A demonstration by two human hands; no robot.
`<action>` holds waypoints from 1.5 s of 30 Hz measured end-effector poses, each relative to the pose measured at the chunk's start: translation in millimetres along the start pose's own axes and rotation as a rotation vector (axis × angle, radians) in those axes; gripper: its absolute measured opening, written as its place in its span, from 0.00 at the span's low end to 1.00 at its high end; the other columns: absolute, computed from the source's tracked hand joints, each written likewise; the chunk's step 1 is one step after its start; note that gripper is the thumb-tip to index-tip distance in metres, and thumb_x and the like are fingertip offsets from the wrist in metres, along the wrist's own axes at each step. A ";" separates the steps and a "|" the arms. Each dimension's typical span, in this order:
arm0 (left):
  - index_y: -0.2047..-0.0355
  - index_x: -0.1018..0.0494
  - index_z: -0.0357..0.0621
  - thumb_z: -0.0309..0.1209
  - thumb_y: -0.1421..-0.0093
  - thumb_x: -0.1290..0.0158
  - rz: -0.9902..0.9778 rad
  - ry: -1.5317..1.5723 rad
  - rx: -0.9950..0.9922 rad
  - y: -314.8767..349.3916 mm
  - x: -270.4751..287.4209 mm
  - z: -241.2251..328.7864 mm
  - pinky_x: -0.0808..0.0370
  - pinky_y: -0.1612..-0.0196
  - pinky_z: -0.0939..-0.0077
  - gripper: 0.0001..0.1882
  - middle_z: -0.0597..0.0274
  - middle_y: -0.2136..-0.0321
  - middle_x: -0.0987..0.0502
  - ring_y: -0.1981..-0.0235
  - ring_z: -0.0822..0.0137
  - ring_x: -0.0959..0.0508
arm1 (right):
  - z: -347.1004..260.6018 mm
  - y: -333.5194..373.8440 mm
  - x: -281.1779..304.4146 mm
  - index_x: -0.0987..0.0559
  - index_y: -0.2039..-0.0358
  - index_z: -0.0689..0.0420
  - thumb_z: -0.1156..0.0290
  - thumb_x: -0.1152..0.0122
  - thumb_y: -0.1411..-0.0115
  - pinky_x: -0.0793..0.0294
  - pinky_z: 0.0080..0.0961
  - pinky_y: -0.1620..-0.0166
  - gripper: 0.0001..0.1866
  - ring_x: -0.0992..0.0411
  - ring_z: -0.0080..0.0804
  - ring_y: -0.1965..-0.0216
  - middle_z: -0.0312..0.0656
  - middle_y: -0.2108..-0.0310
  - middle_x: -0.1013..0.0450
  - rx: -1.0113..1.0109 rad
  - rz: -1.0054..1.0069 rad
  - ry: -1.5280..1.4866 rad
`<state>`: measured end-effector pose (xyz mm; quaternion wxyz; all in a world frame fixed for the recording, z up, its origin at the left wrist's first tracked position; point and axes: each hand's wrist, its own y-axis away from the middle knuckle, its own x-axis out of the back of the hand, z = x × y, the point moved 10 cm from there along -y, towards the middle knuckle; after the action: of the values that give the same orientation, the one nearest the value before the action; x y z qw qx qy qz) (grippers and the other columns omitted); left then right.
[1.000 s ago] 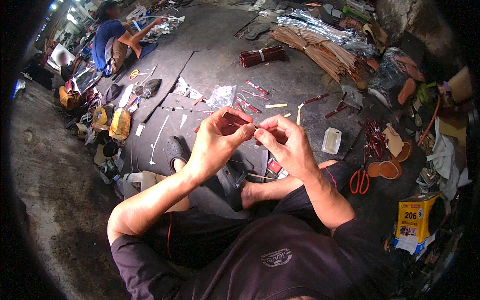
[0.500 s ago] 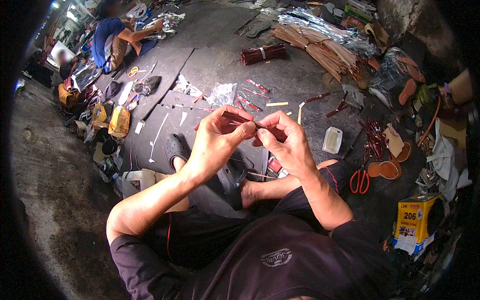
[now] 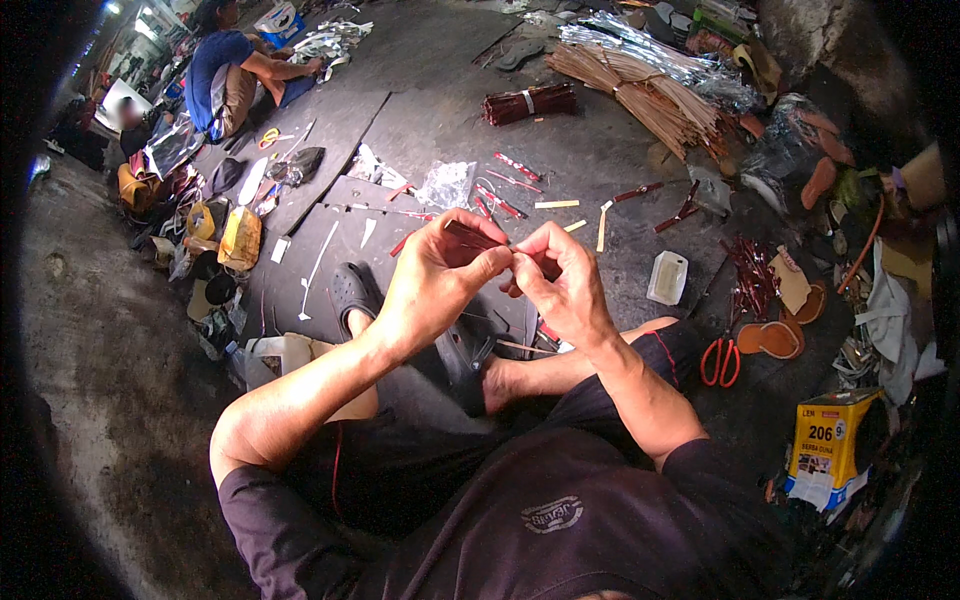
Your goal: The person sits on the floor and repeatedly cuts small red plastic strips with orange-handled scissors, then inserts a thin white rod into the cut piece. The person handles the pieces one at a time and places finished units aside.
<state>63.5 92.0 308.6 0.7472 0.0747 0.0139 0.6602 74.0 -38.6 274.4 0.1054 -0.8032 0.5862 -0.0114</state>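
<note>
left hand: pinching brown strip | right hand: fingertips closed at its end (hold unclear) | brace left, work right lightly

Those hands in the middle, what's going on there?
The person's left hand holds a dark brown strip, and the right hand's fingertips are close to its end; what they're doing there is too small to see. Beyond lies a tied dark reddish bundle, and red-handled scissors are off to the right. Farther away on the left, another person crouches beside silvery strips.
</note>
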 end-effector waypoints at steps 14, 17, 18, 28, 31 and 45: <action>0.51 0.33 0.35 0.24 0.43 0.41 -0.038 -0.109 -0.023 -47.2 -52.2 -15.1 0.25 0.57 0.75 0.20 0.60 0.68 0.21 0.64 0.71 0.22 | 61.1 26.0 47.2 0.28 0.57 0.66 0.70 0.48 0.32 0.20 0.25 0.62 0.11 0.23 0.27 0.66 0.42 0.65 0.25 -0.108 0.253 -0.232; 0.55 0.27 0.36 0.28 0.40 0.42 -0.133 0.095 0.013 -75.9 -87.6 -63.3 0.25 0.56 0.76 0.14 0.64 0.66 0.21 0.64 0.73 0.22 | 71.5 33.1 94.4 0.29 0.50 0.62 0.67 0.46 0.32 0.20 0.28 0.58 0.15 0.24 0.29 0.62 0.44 0.62 0.26 -0.195 0.324 -0.118; 0.57 0.25 0.37 0.29 0.39 0.43 -0.145 0.197 0.078 -78.7 -98.8 -77.6 0.25 0.56 0.76 0.12 0.65 0.65 0.22 0.64 0.73 0.23 | 66.8 42.1 116.3 0.29 0.48 0.61 0.65 0.46 0.33 0.20 0.28 0.57 0.17 0.24 0.30 0.62 0.44 0.61 0.26 -0.211 0.382 -0.048; 0.43 0.34 0.41 0.30 0.35 0.48 -0.090 0.454 0.122 -61.3 -115.4 -129.0 0.24 0.53 0.70 0.20 0.58 0.61 0.23 0.61 0.68 0.22 | 90.2 126.0 283.8 0.24 0.54 0.63 0.62 0.46 0.33 0.22 0.24 0.61 0.16 0.24 0.27 0.66 0.44 0.63 0.24 -0.293 0.627 0.332; 0.42 0.35 0.40 0.30 0.36 0.46 -0.052 0.351 0.041 -53.7 -112.8 -126.1 0.25 0.54 0.71 0.22 0.60 0.63 0.24 0.61 0.70 0.23 | 102.6 130.7 297.3 0.23 0.56 0.63 0.65 0.45 0.33 0.23 0.24 0.61 0.14 0.25 0.25 0.66 0.42 0.64 0.23 -0.286 0.645 0.411; 0.49 0.29 0.39 0.27 0.36 0.47 -0.089 0.420 0.074 -44.6 -125.8 -114.5 0.24 0.51 0.71 0.15 0.62 0.60 0.23 0.57 0.70 0.23 | 60.8 106.2 224.9 0.23 0.56 0.62 0.69 0.40 0.37 0.27 0.23 0.53 0.12 0.25 0.27 0.57 0.41 0.58 0.24 -0.224 0.334 0.492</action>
<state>77.6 -26.9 179.8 0.7530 -0.0376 0.1969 0.6268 53.1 -272.3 171.9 -0.1283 -0.6758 0.7154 -0.1231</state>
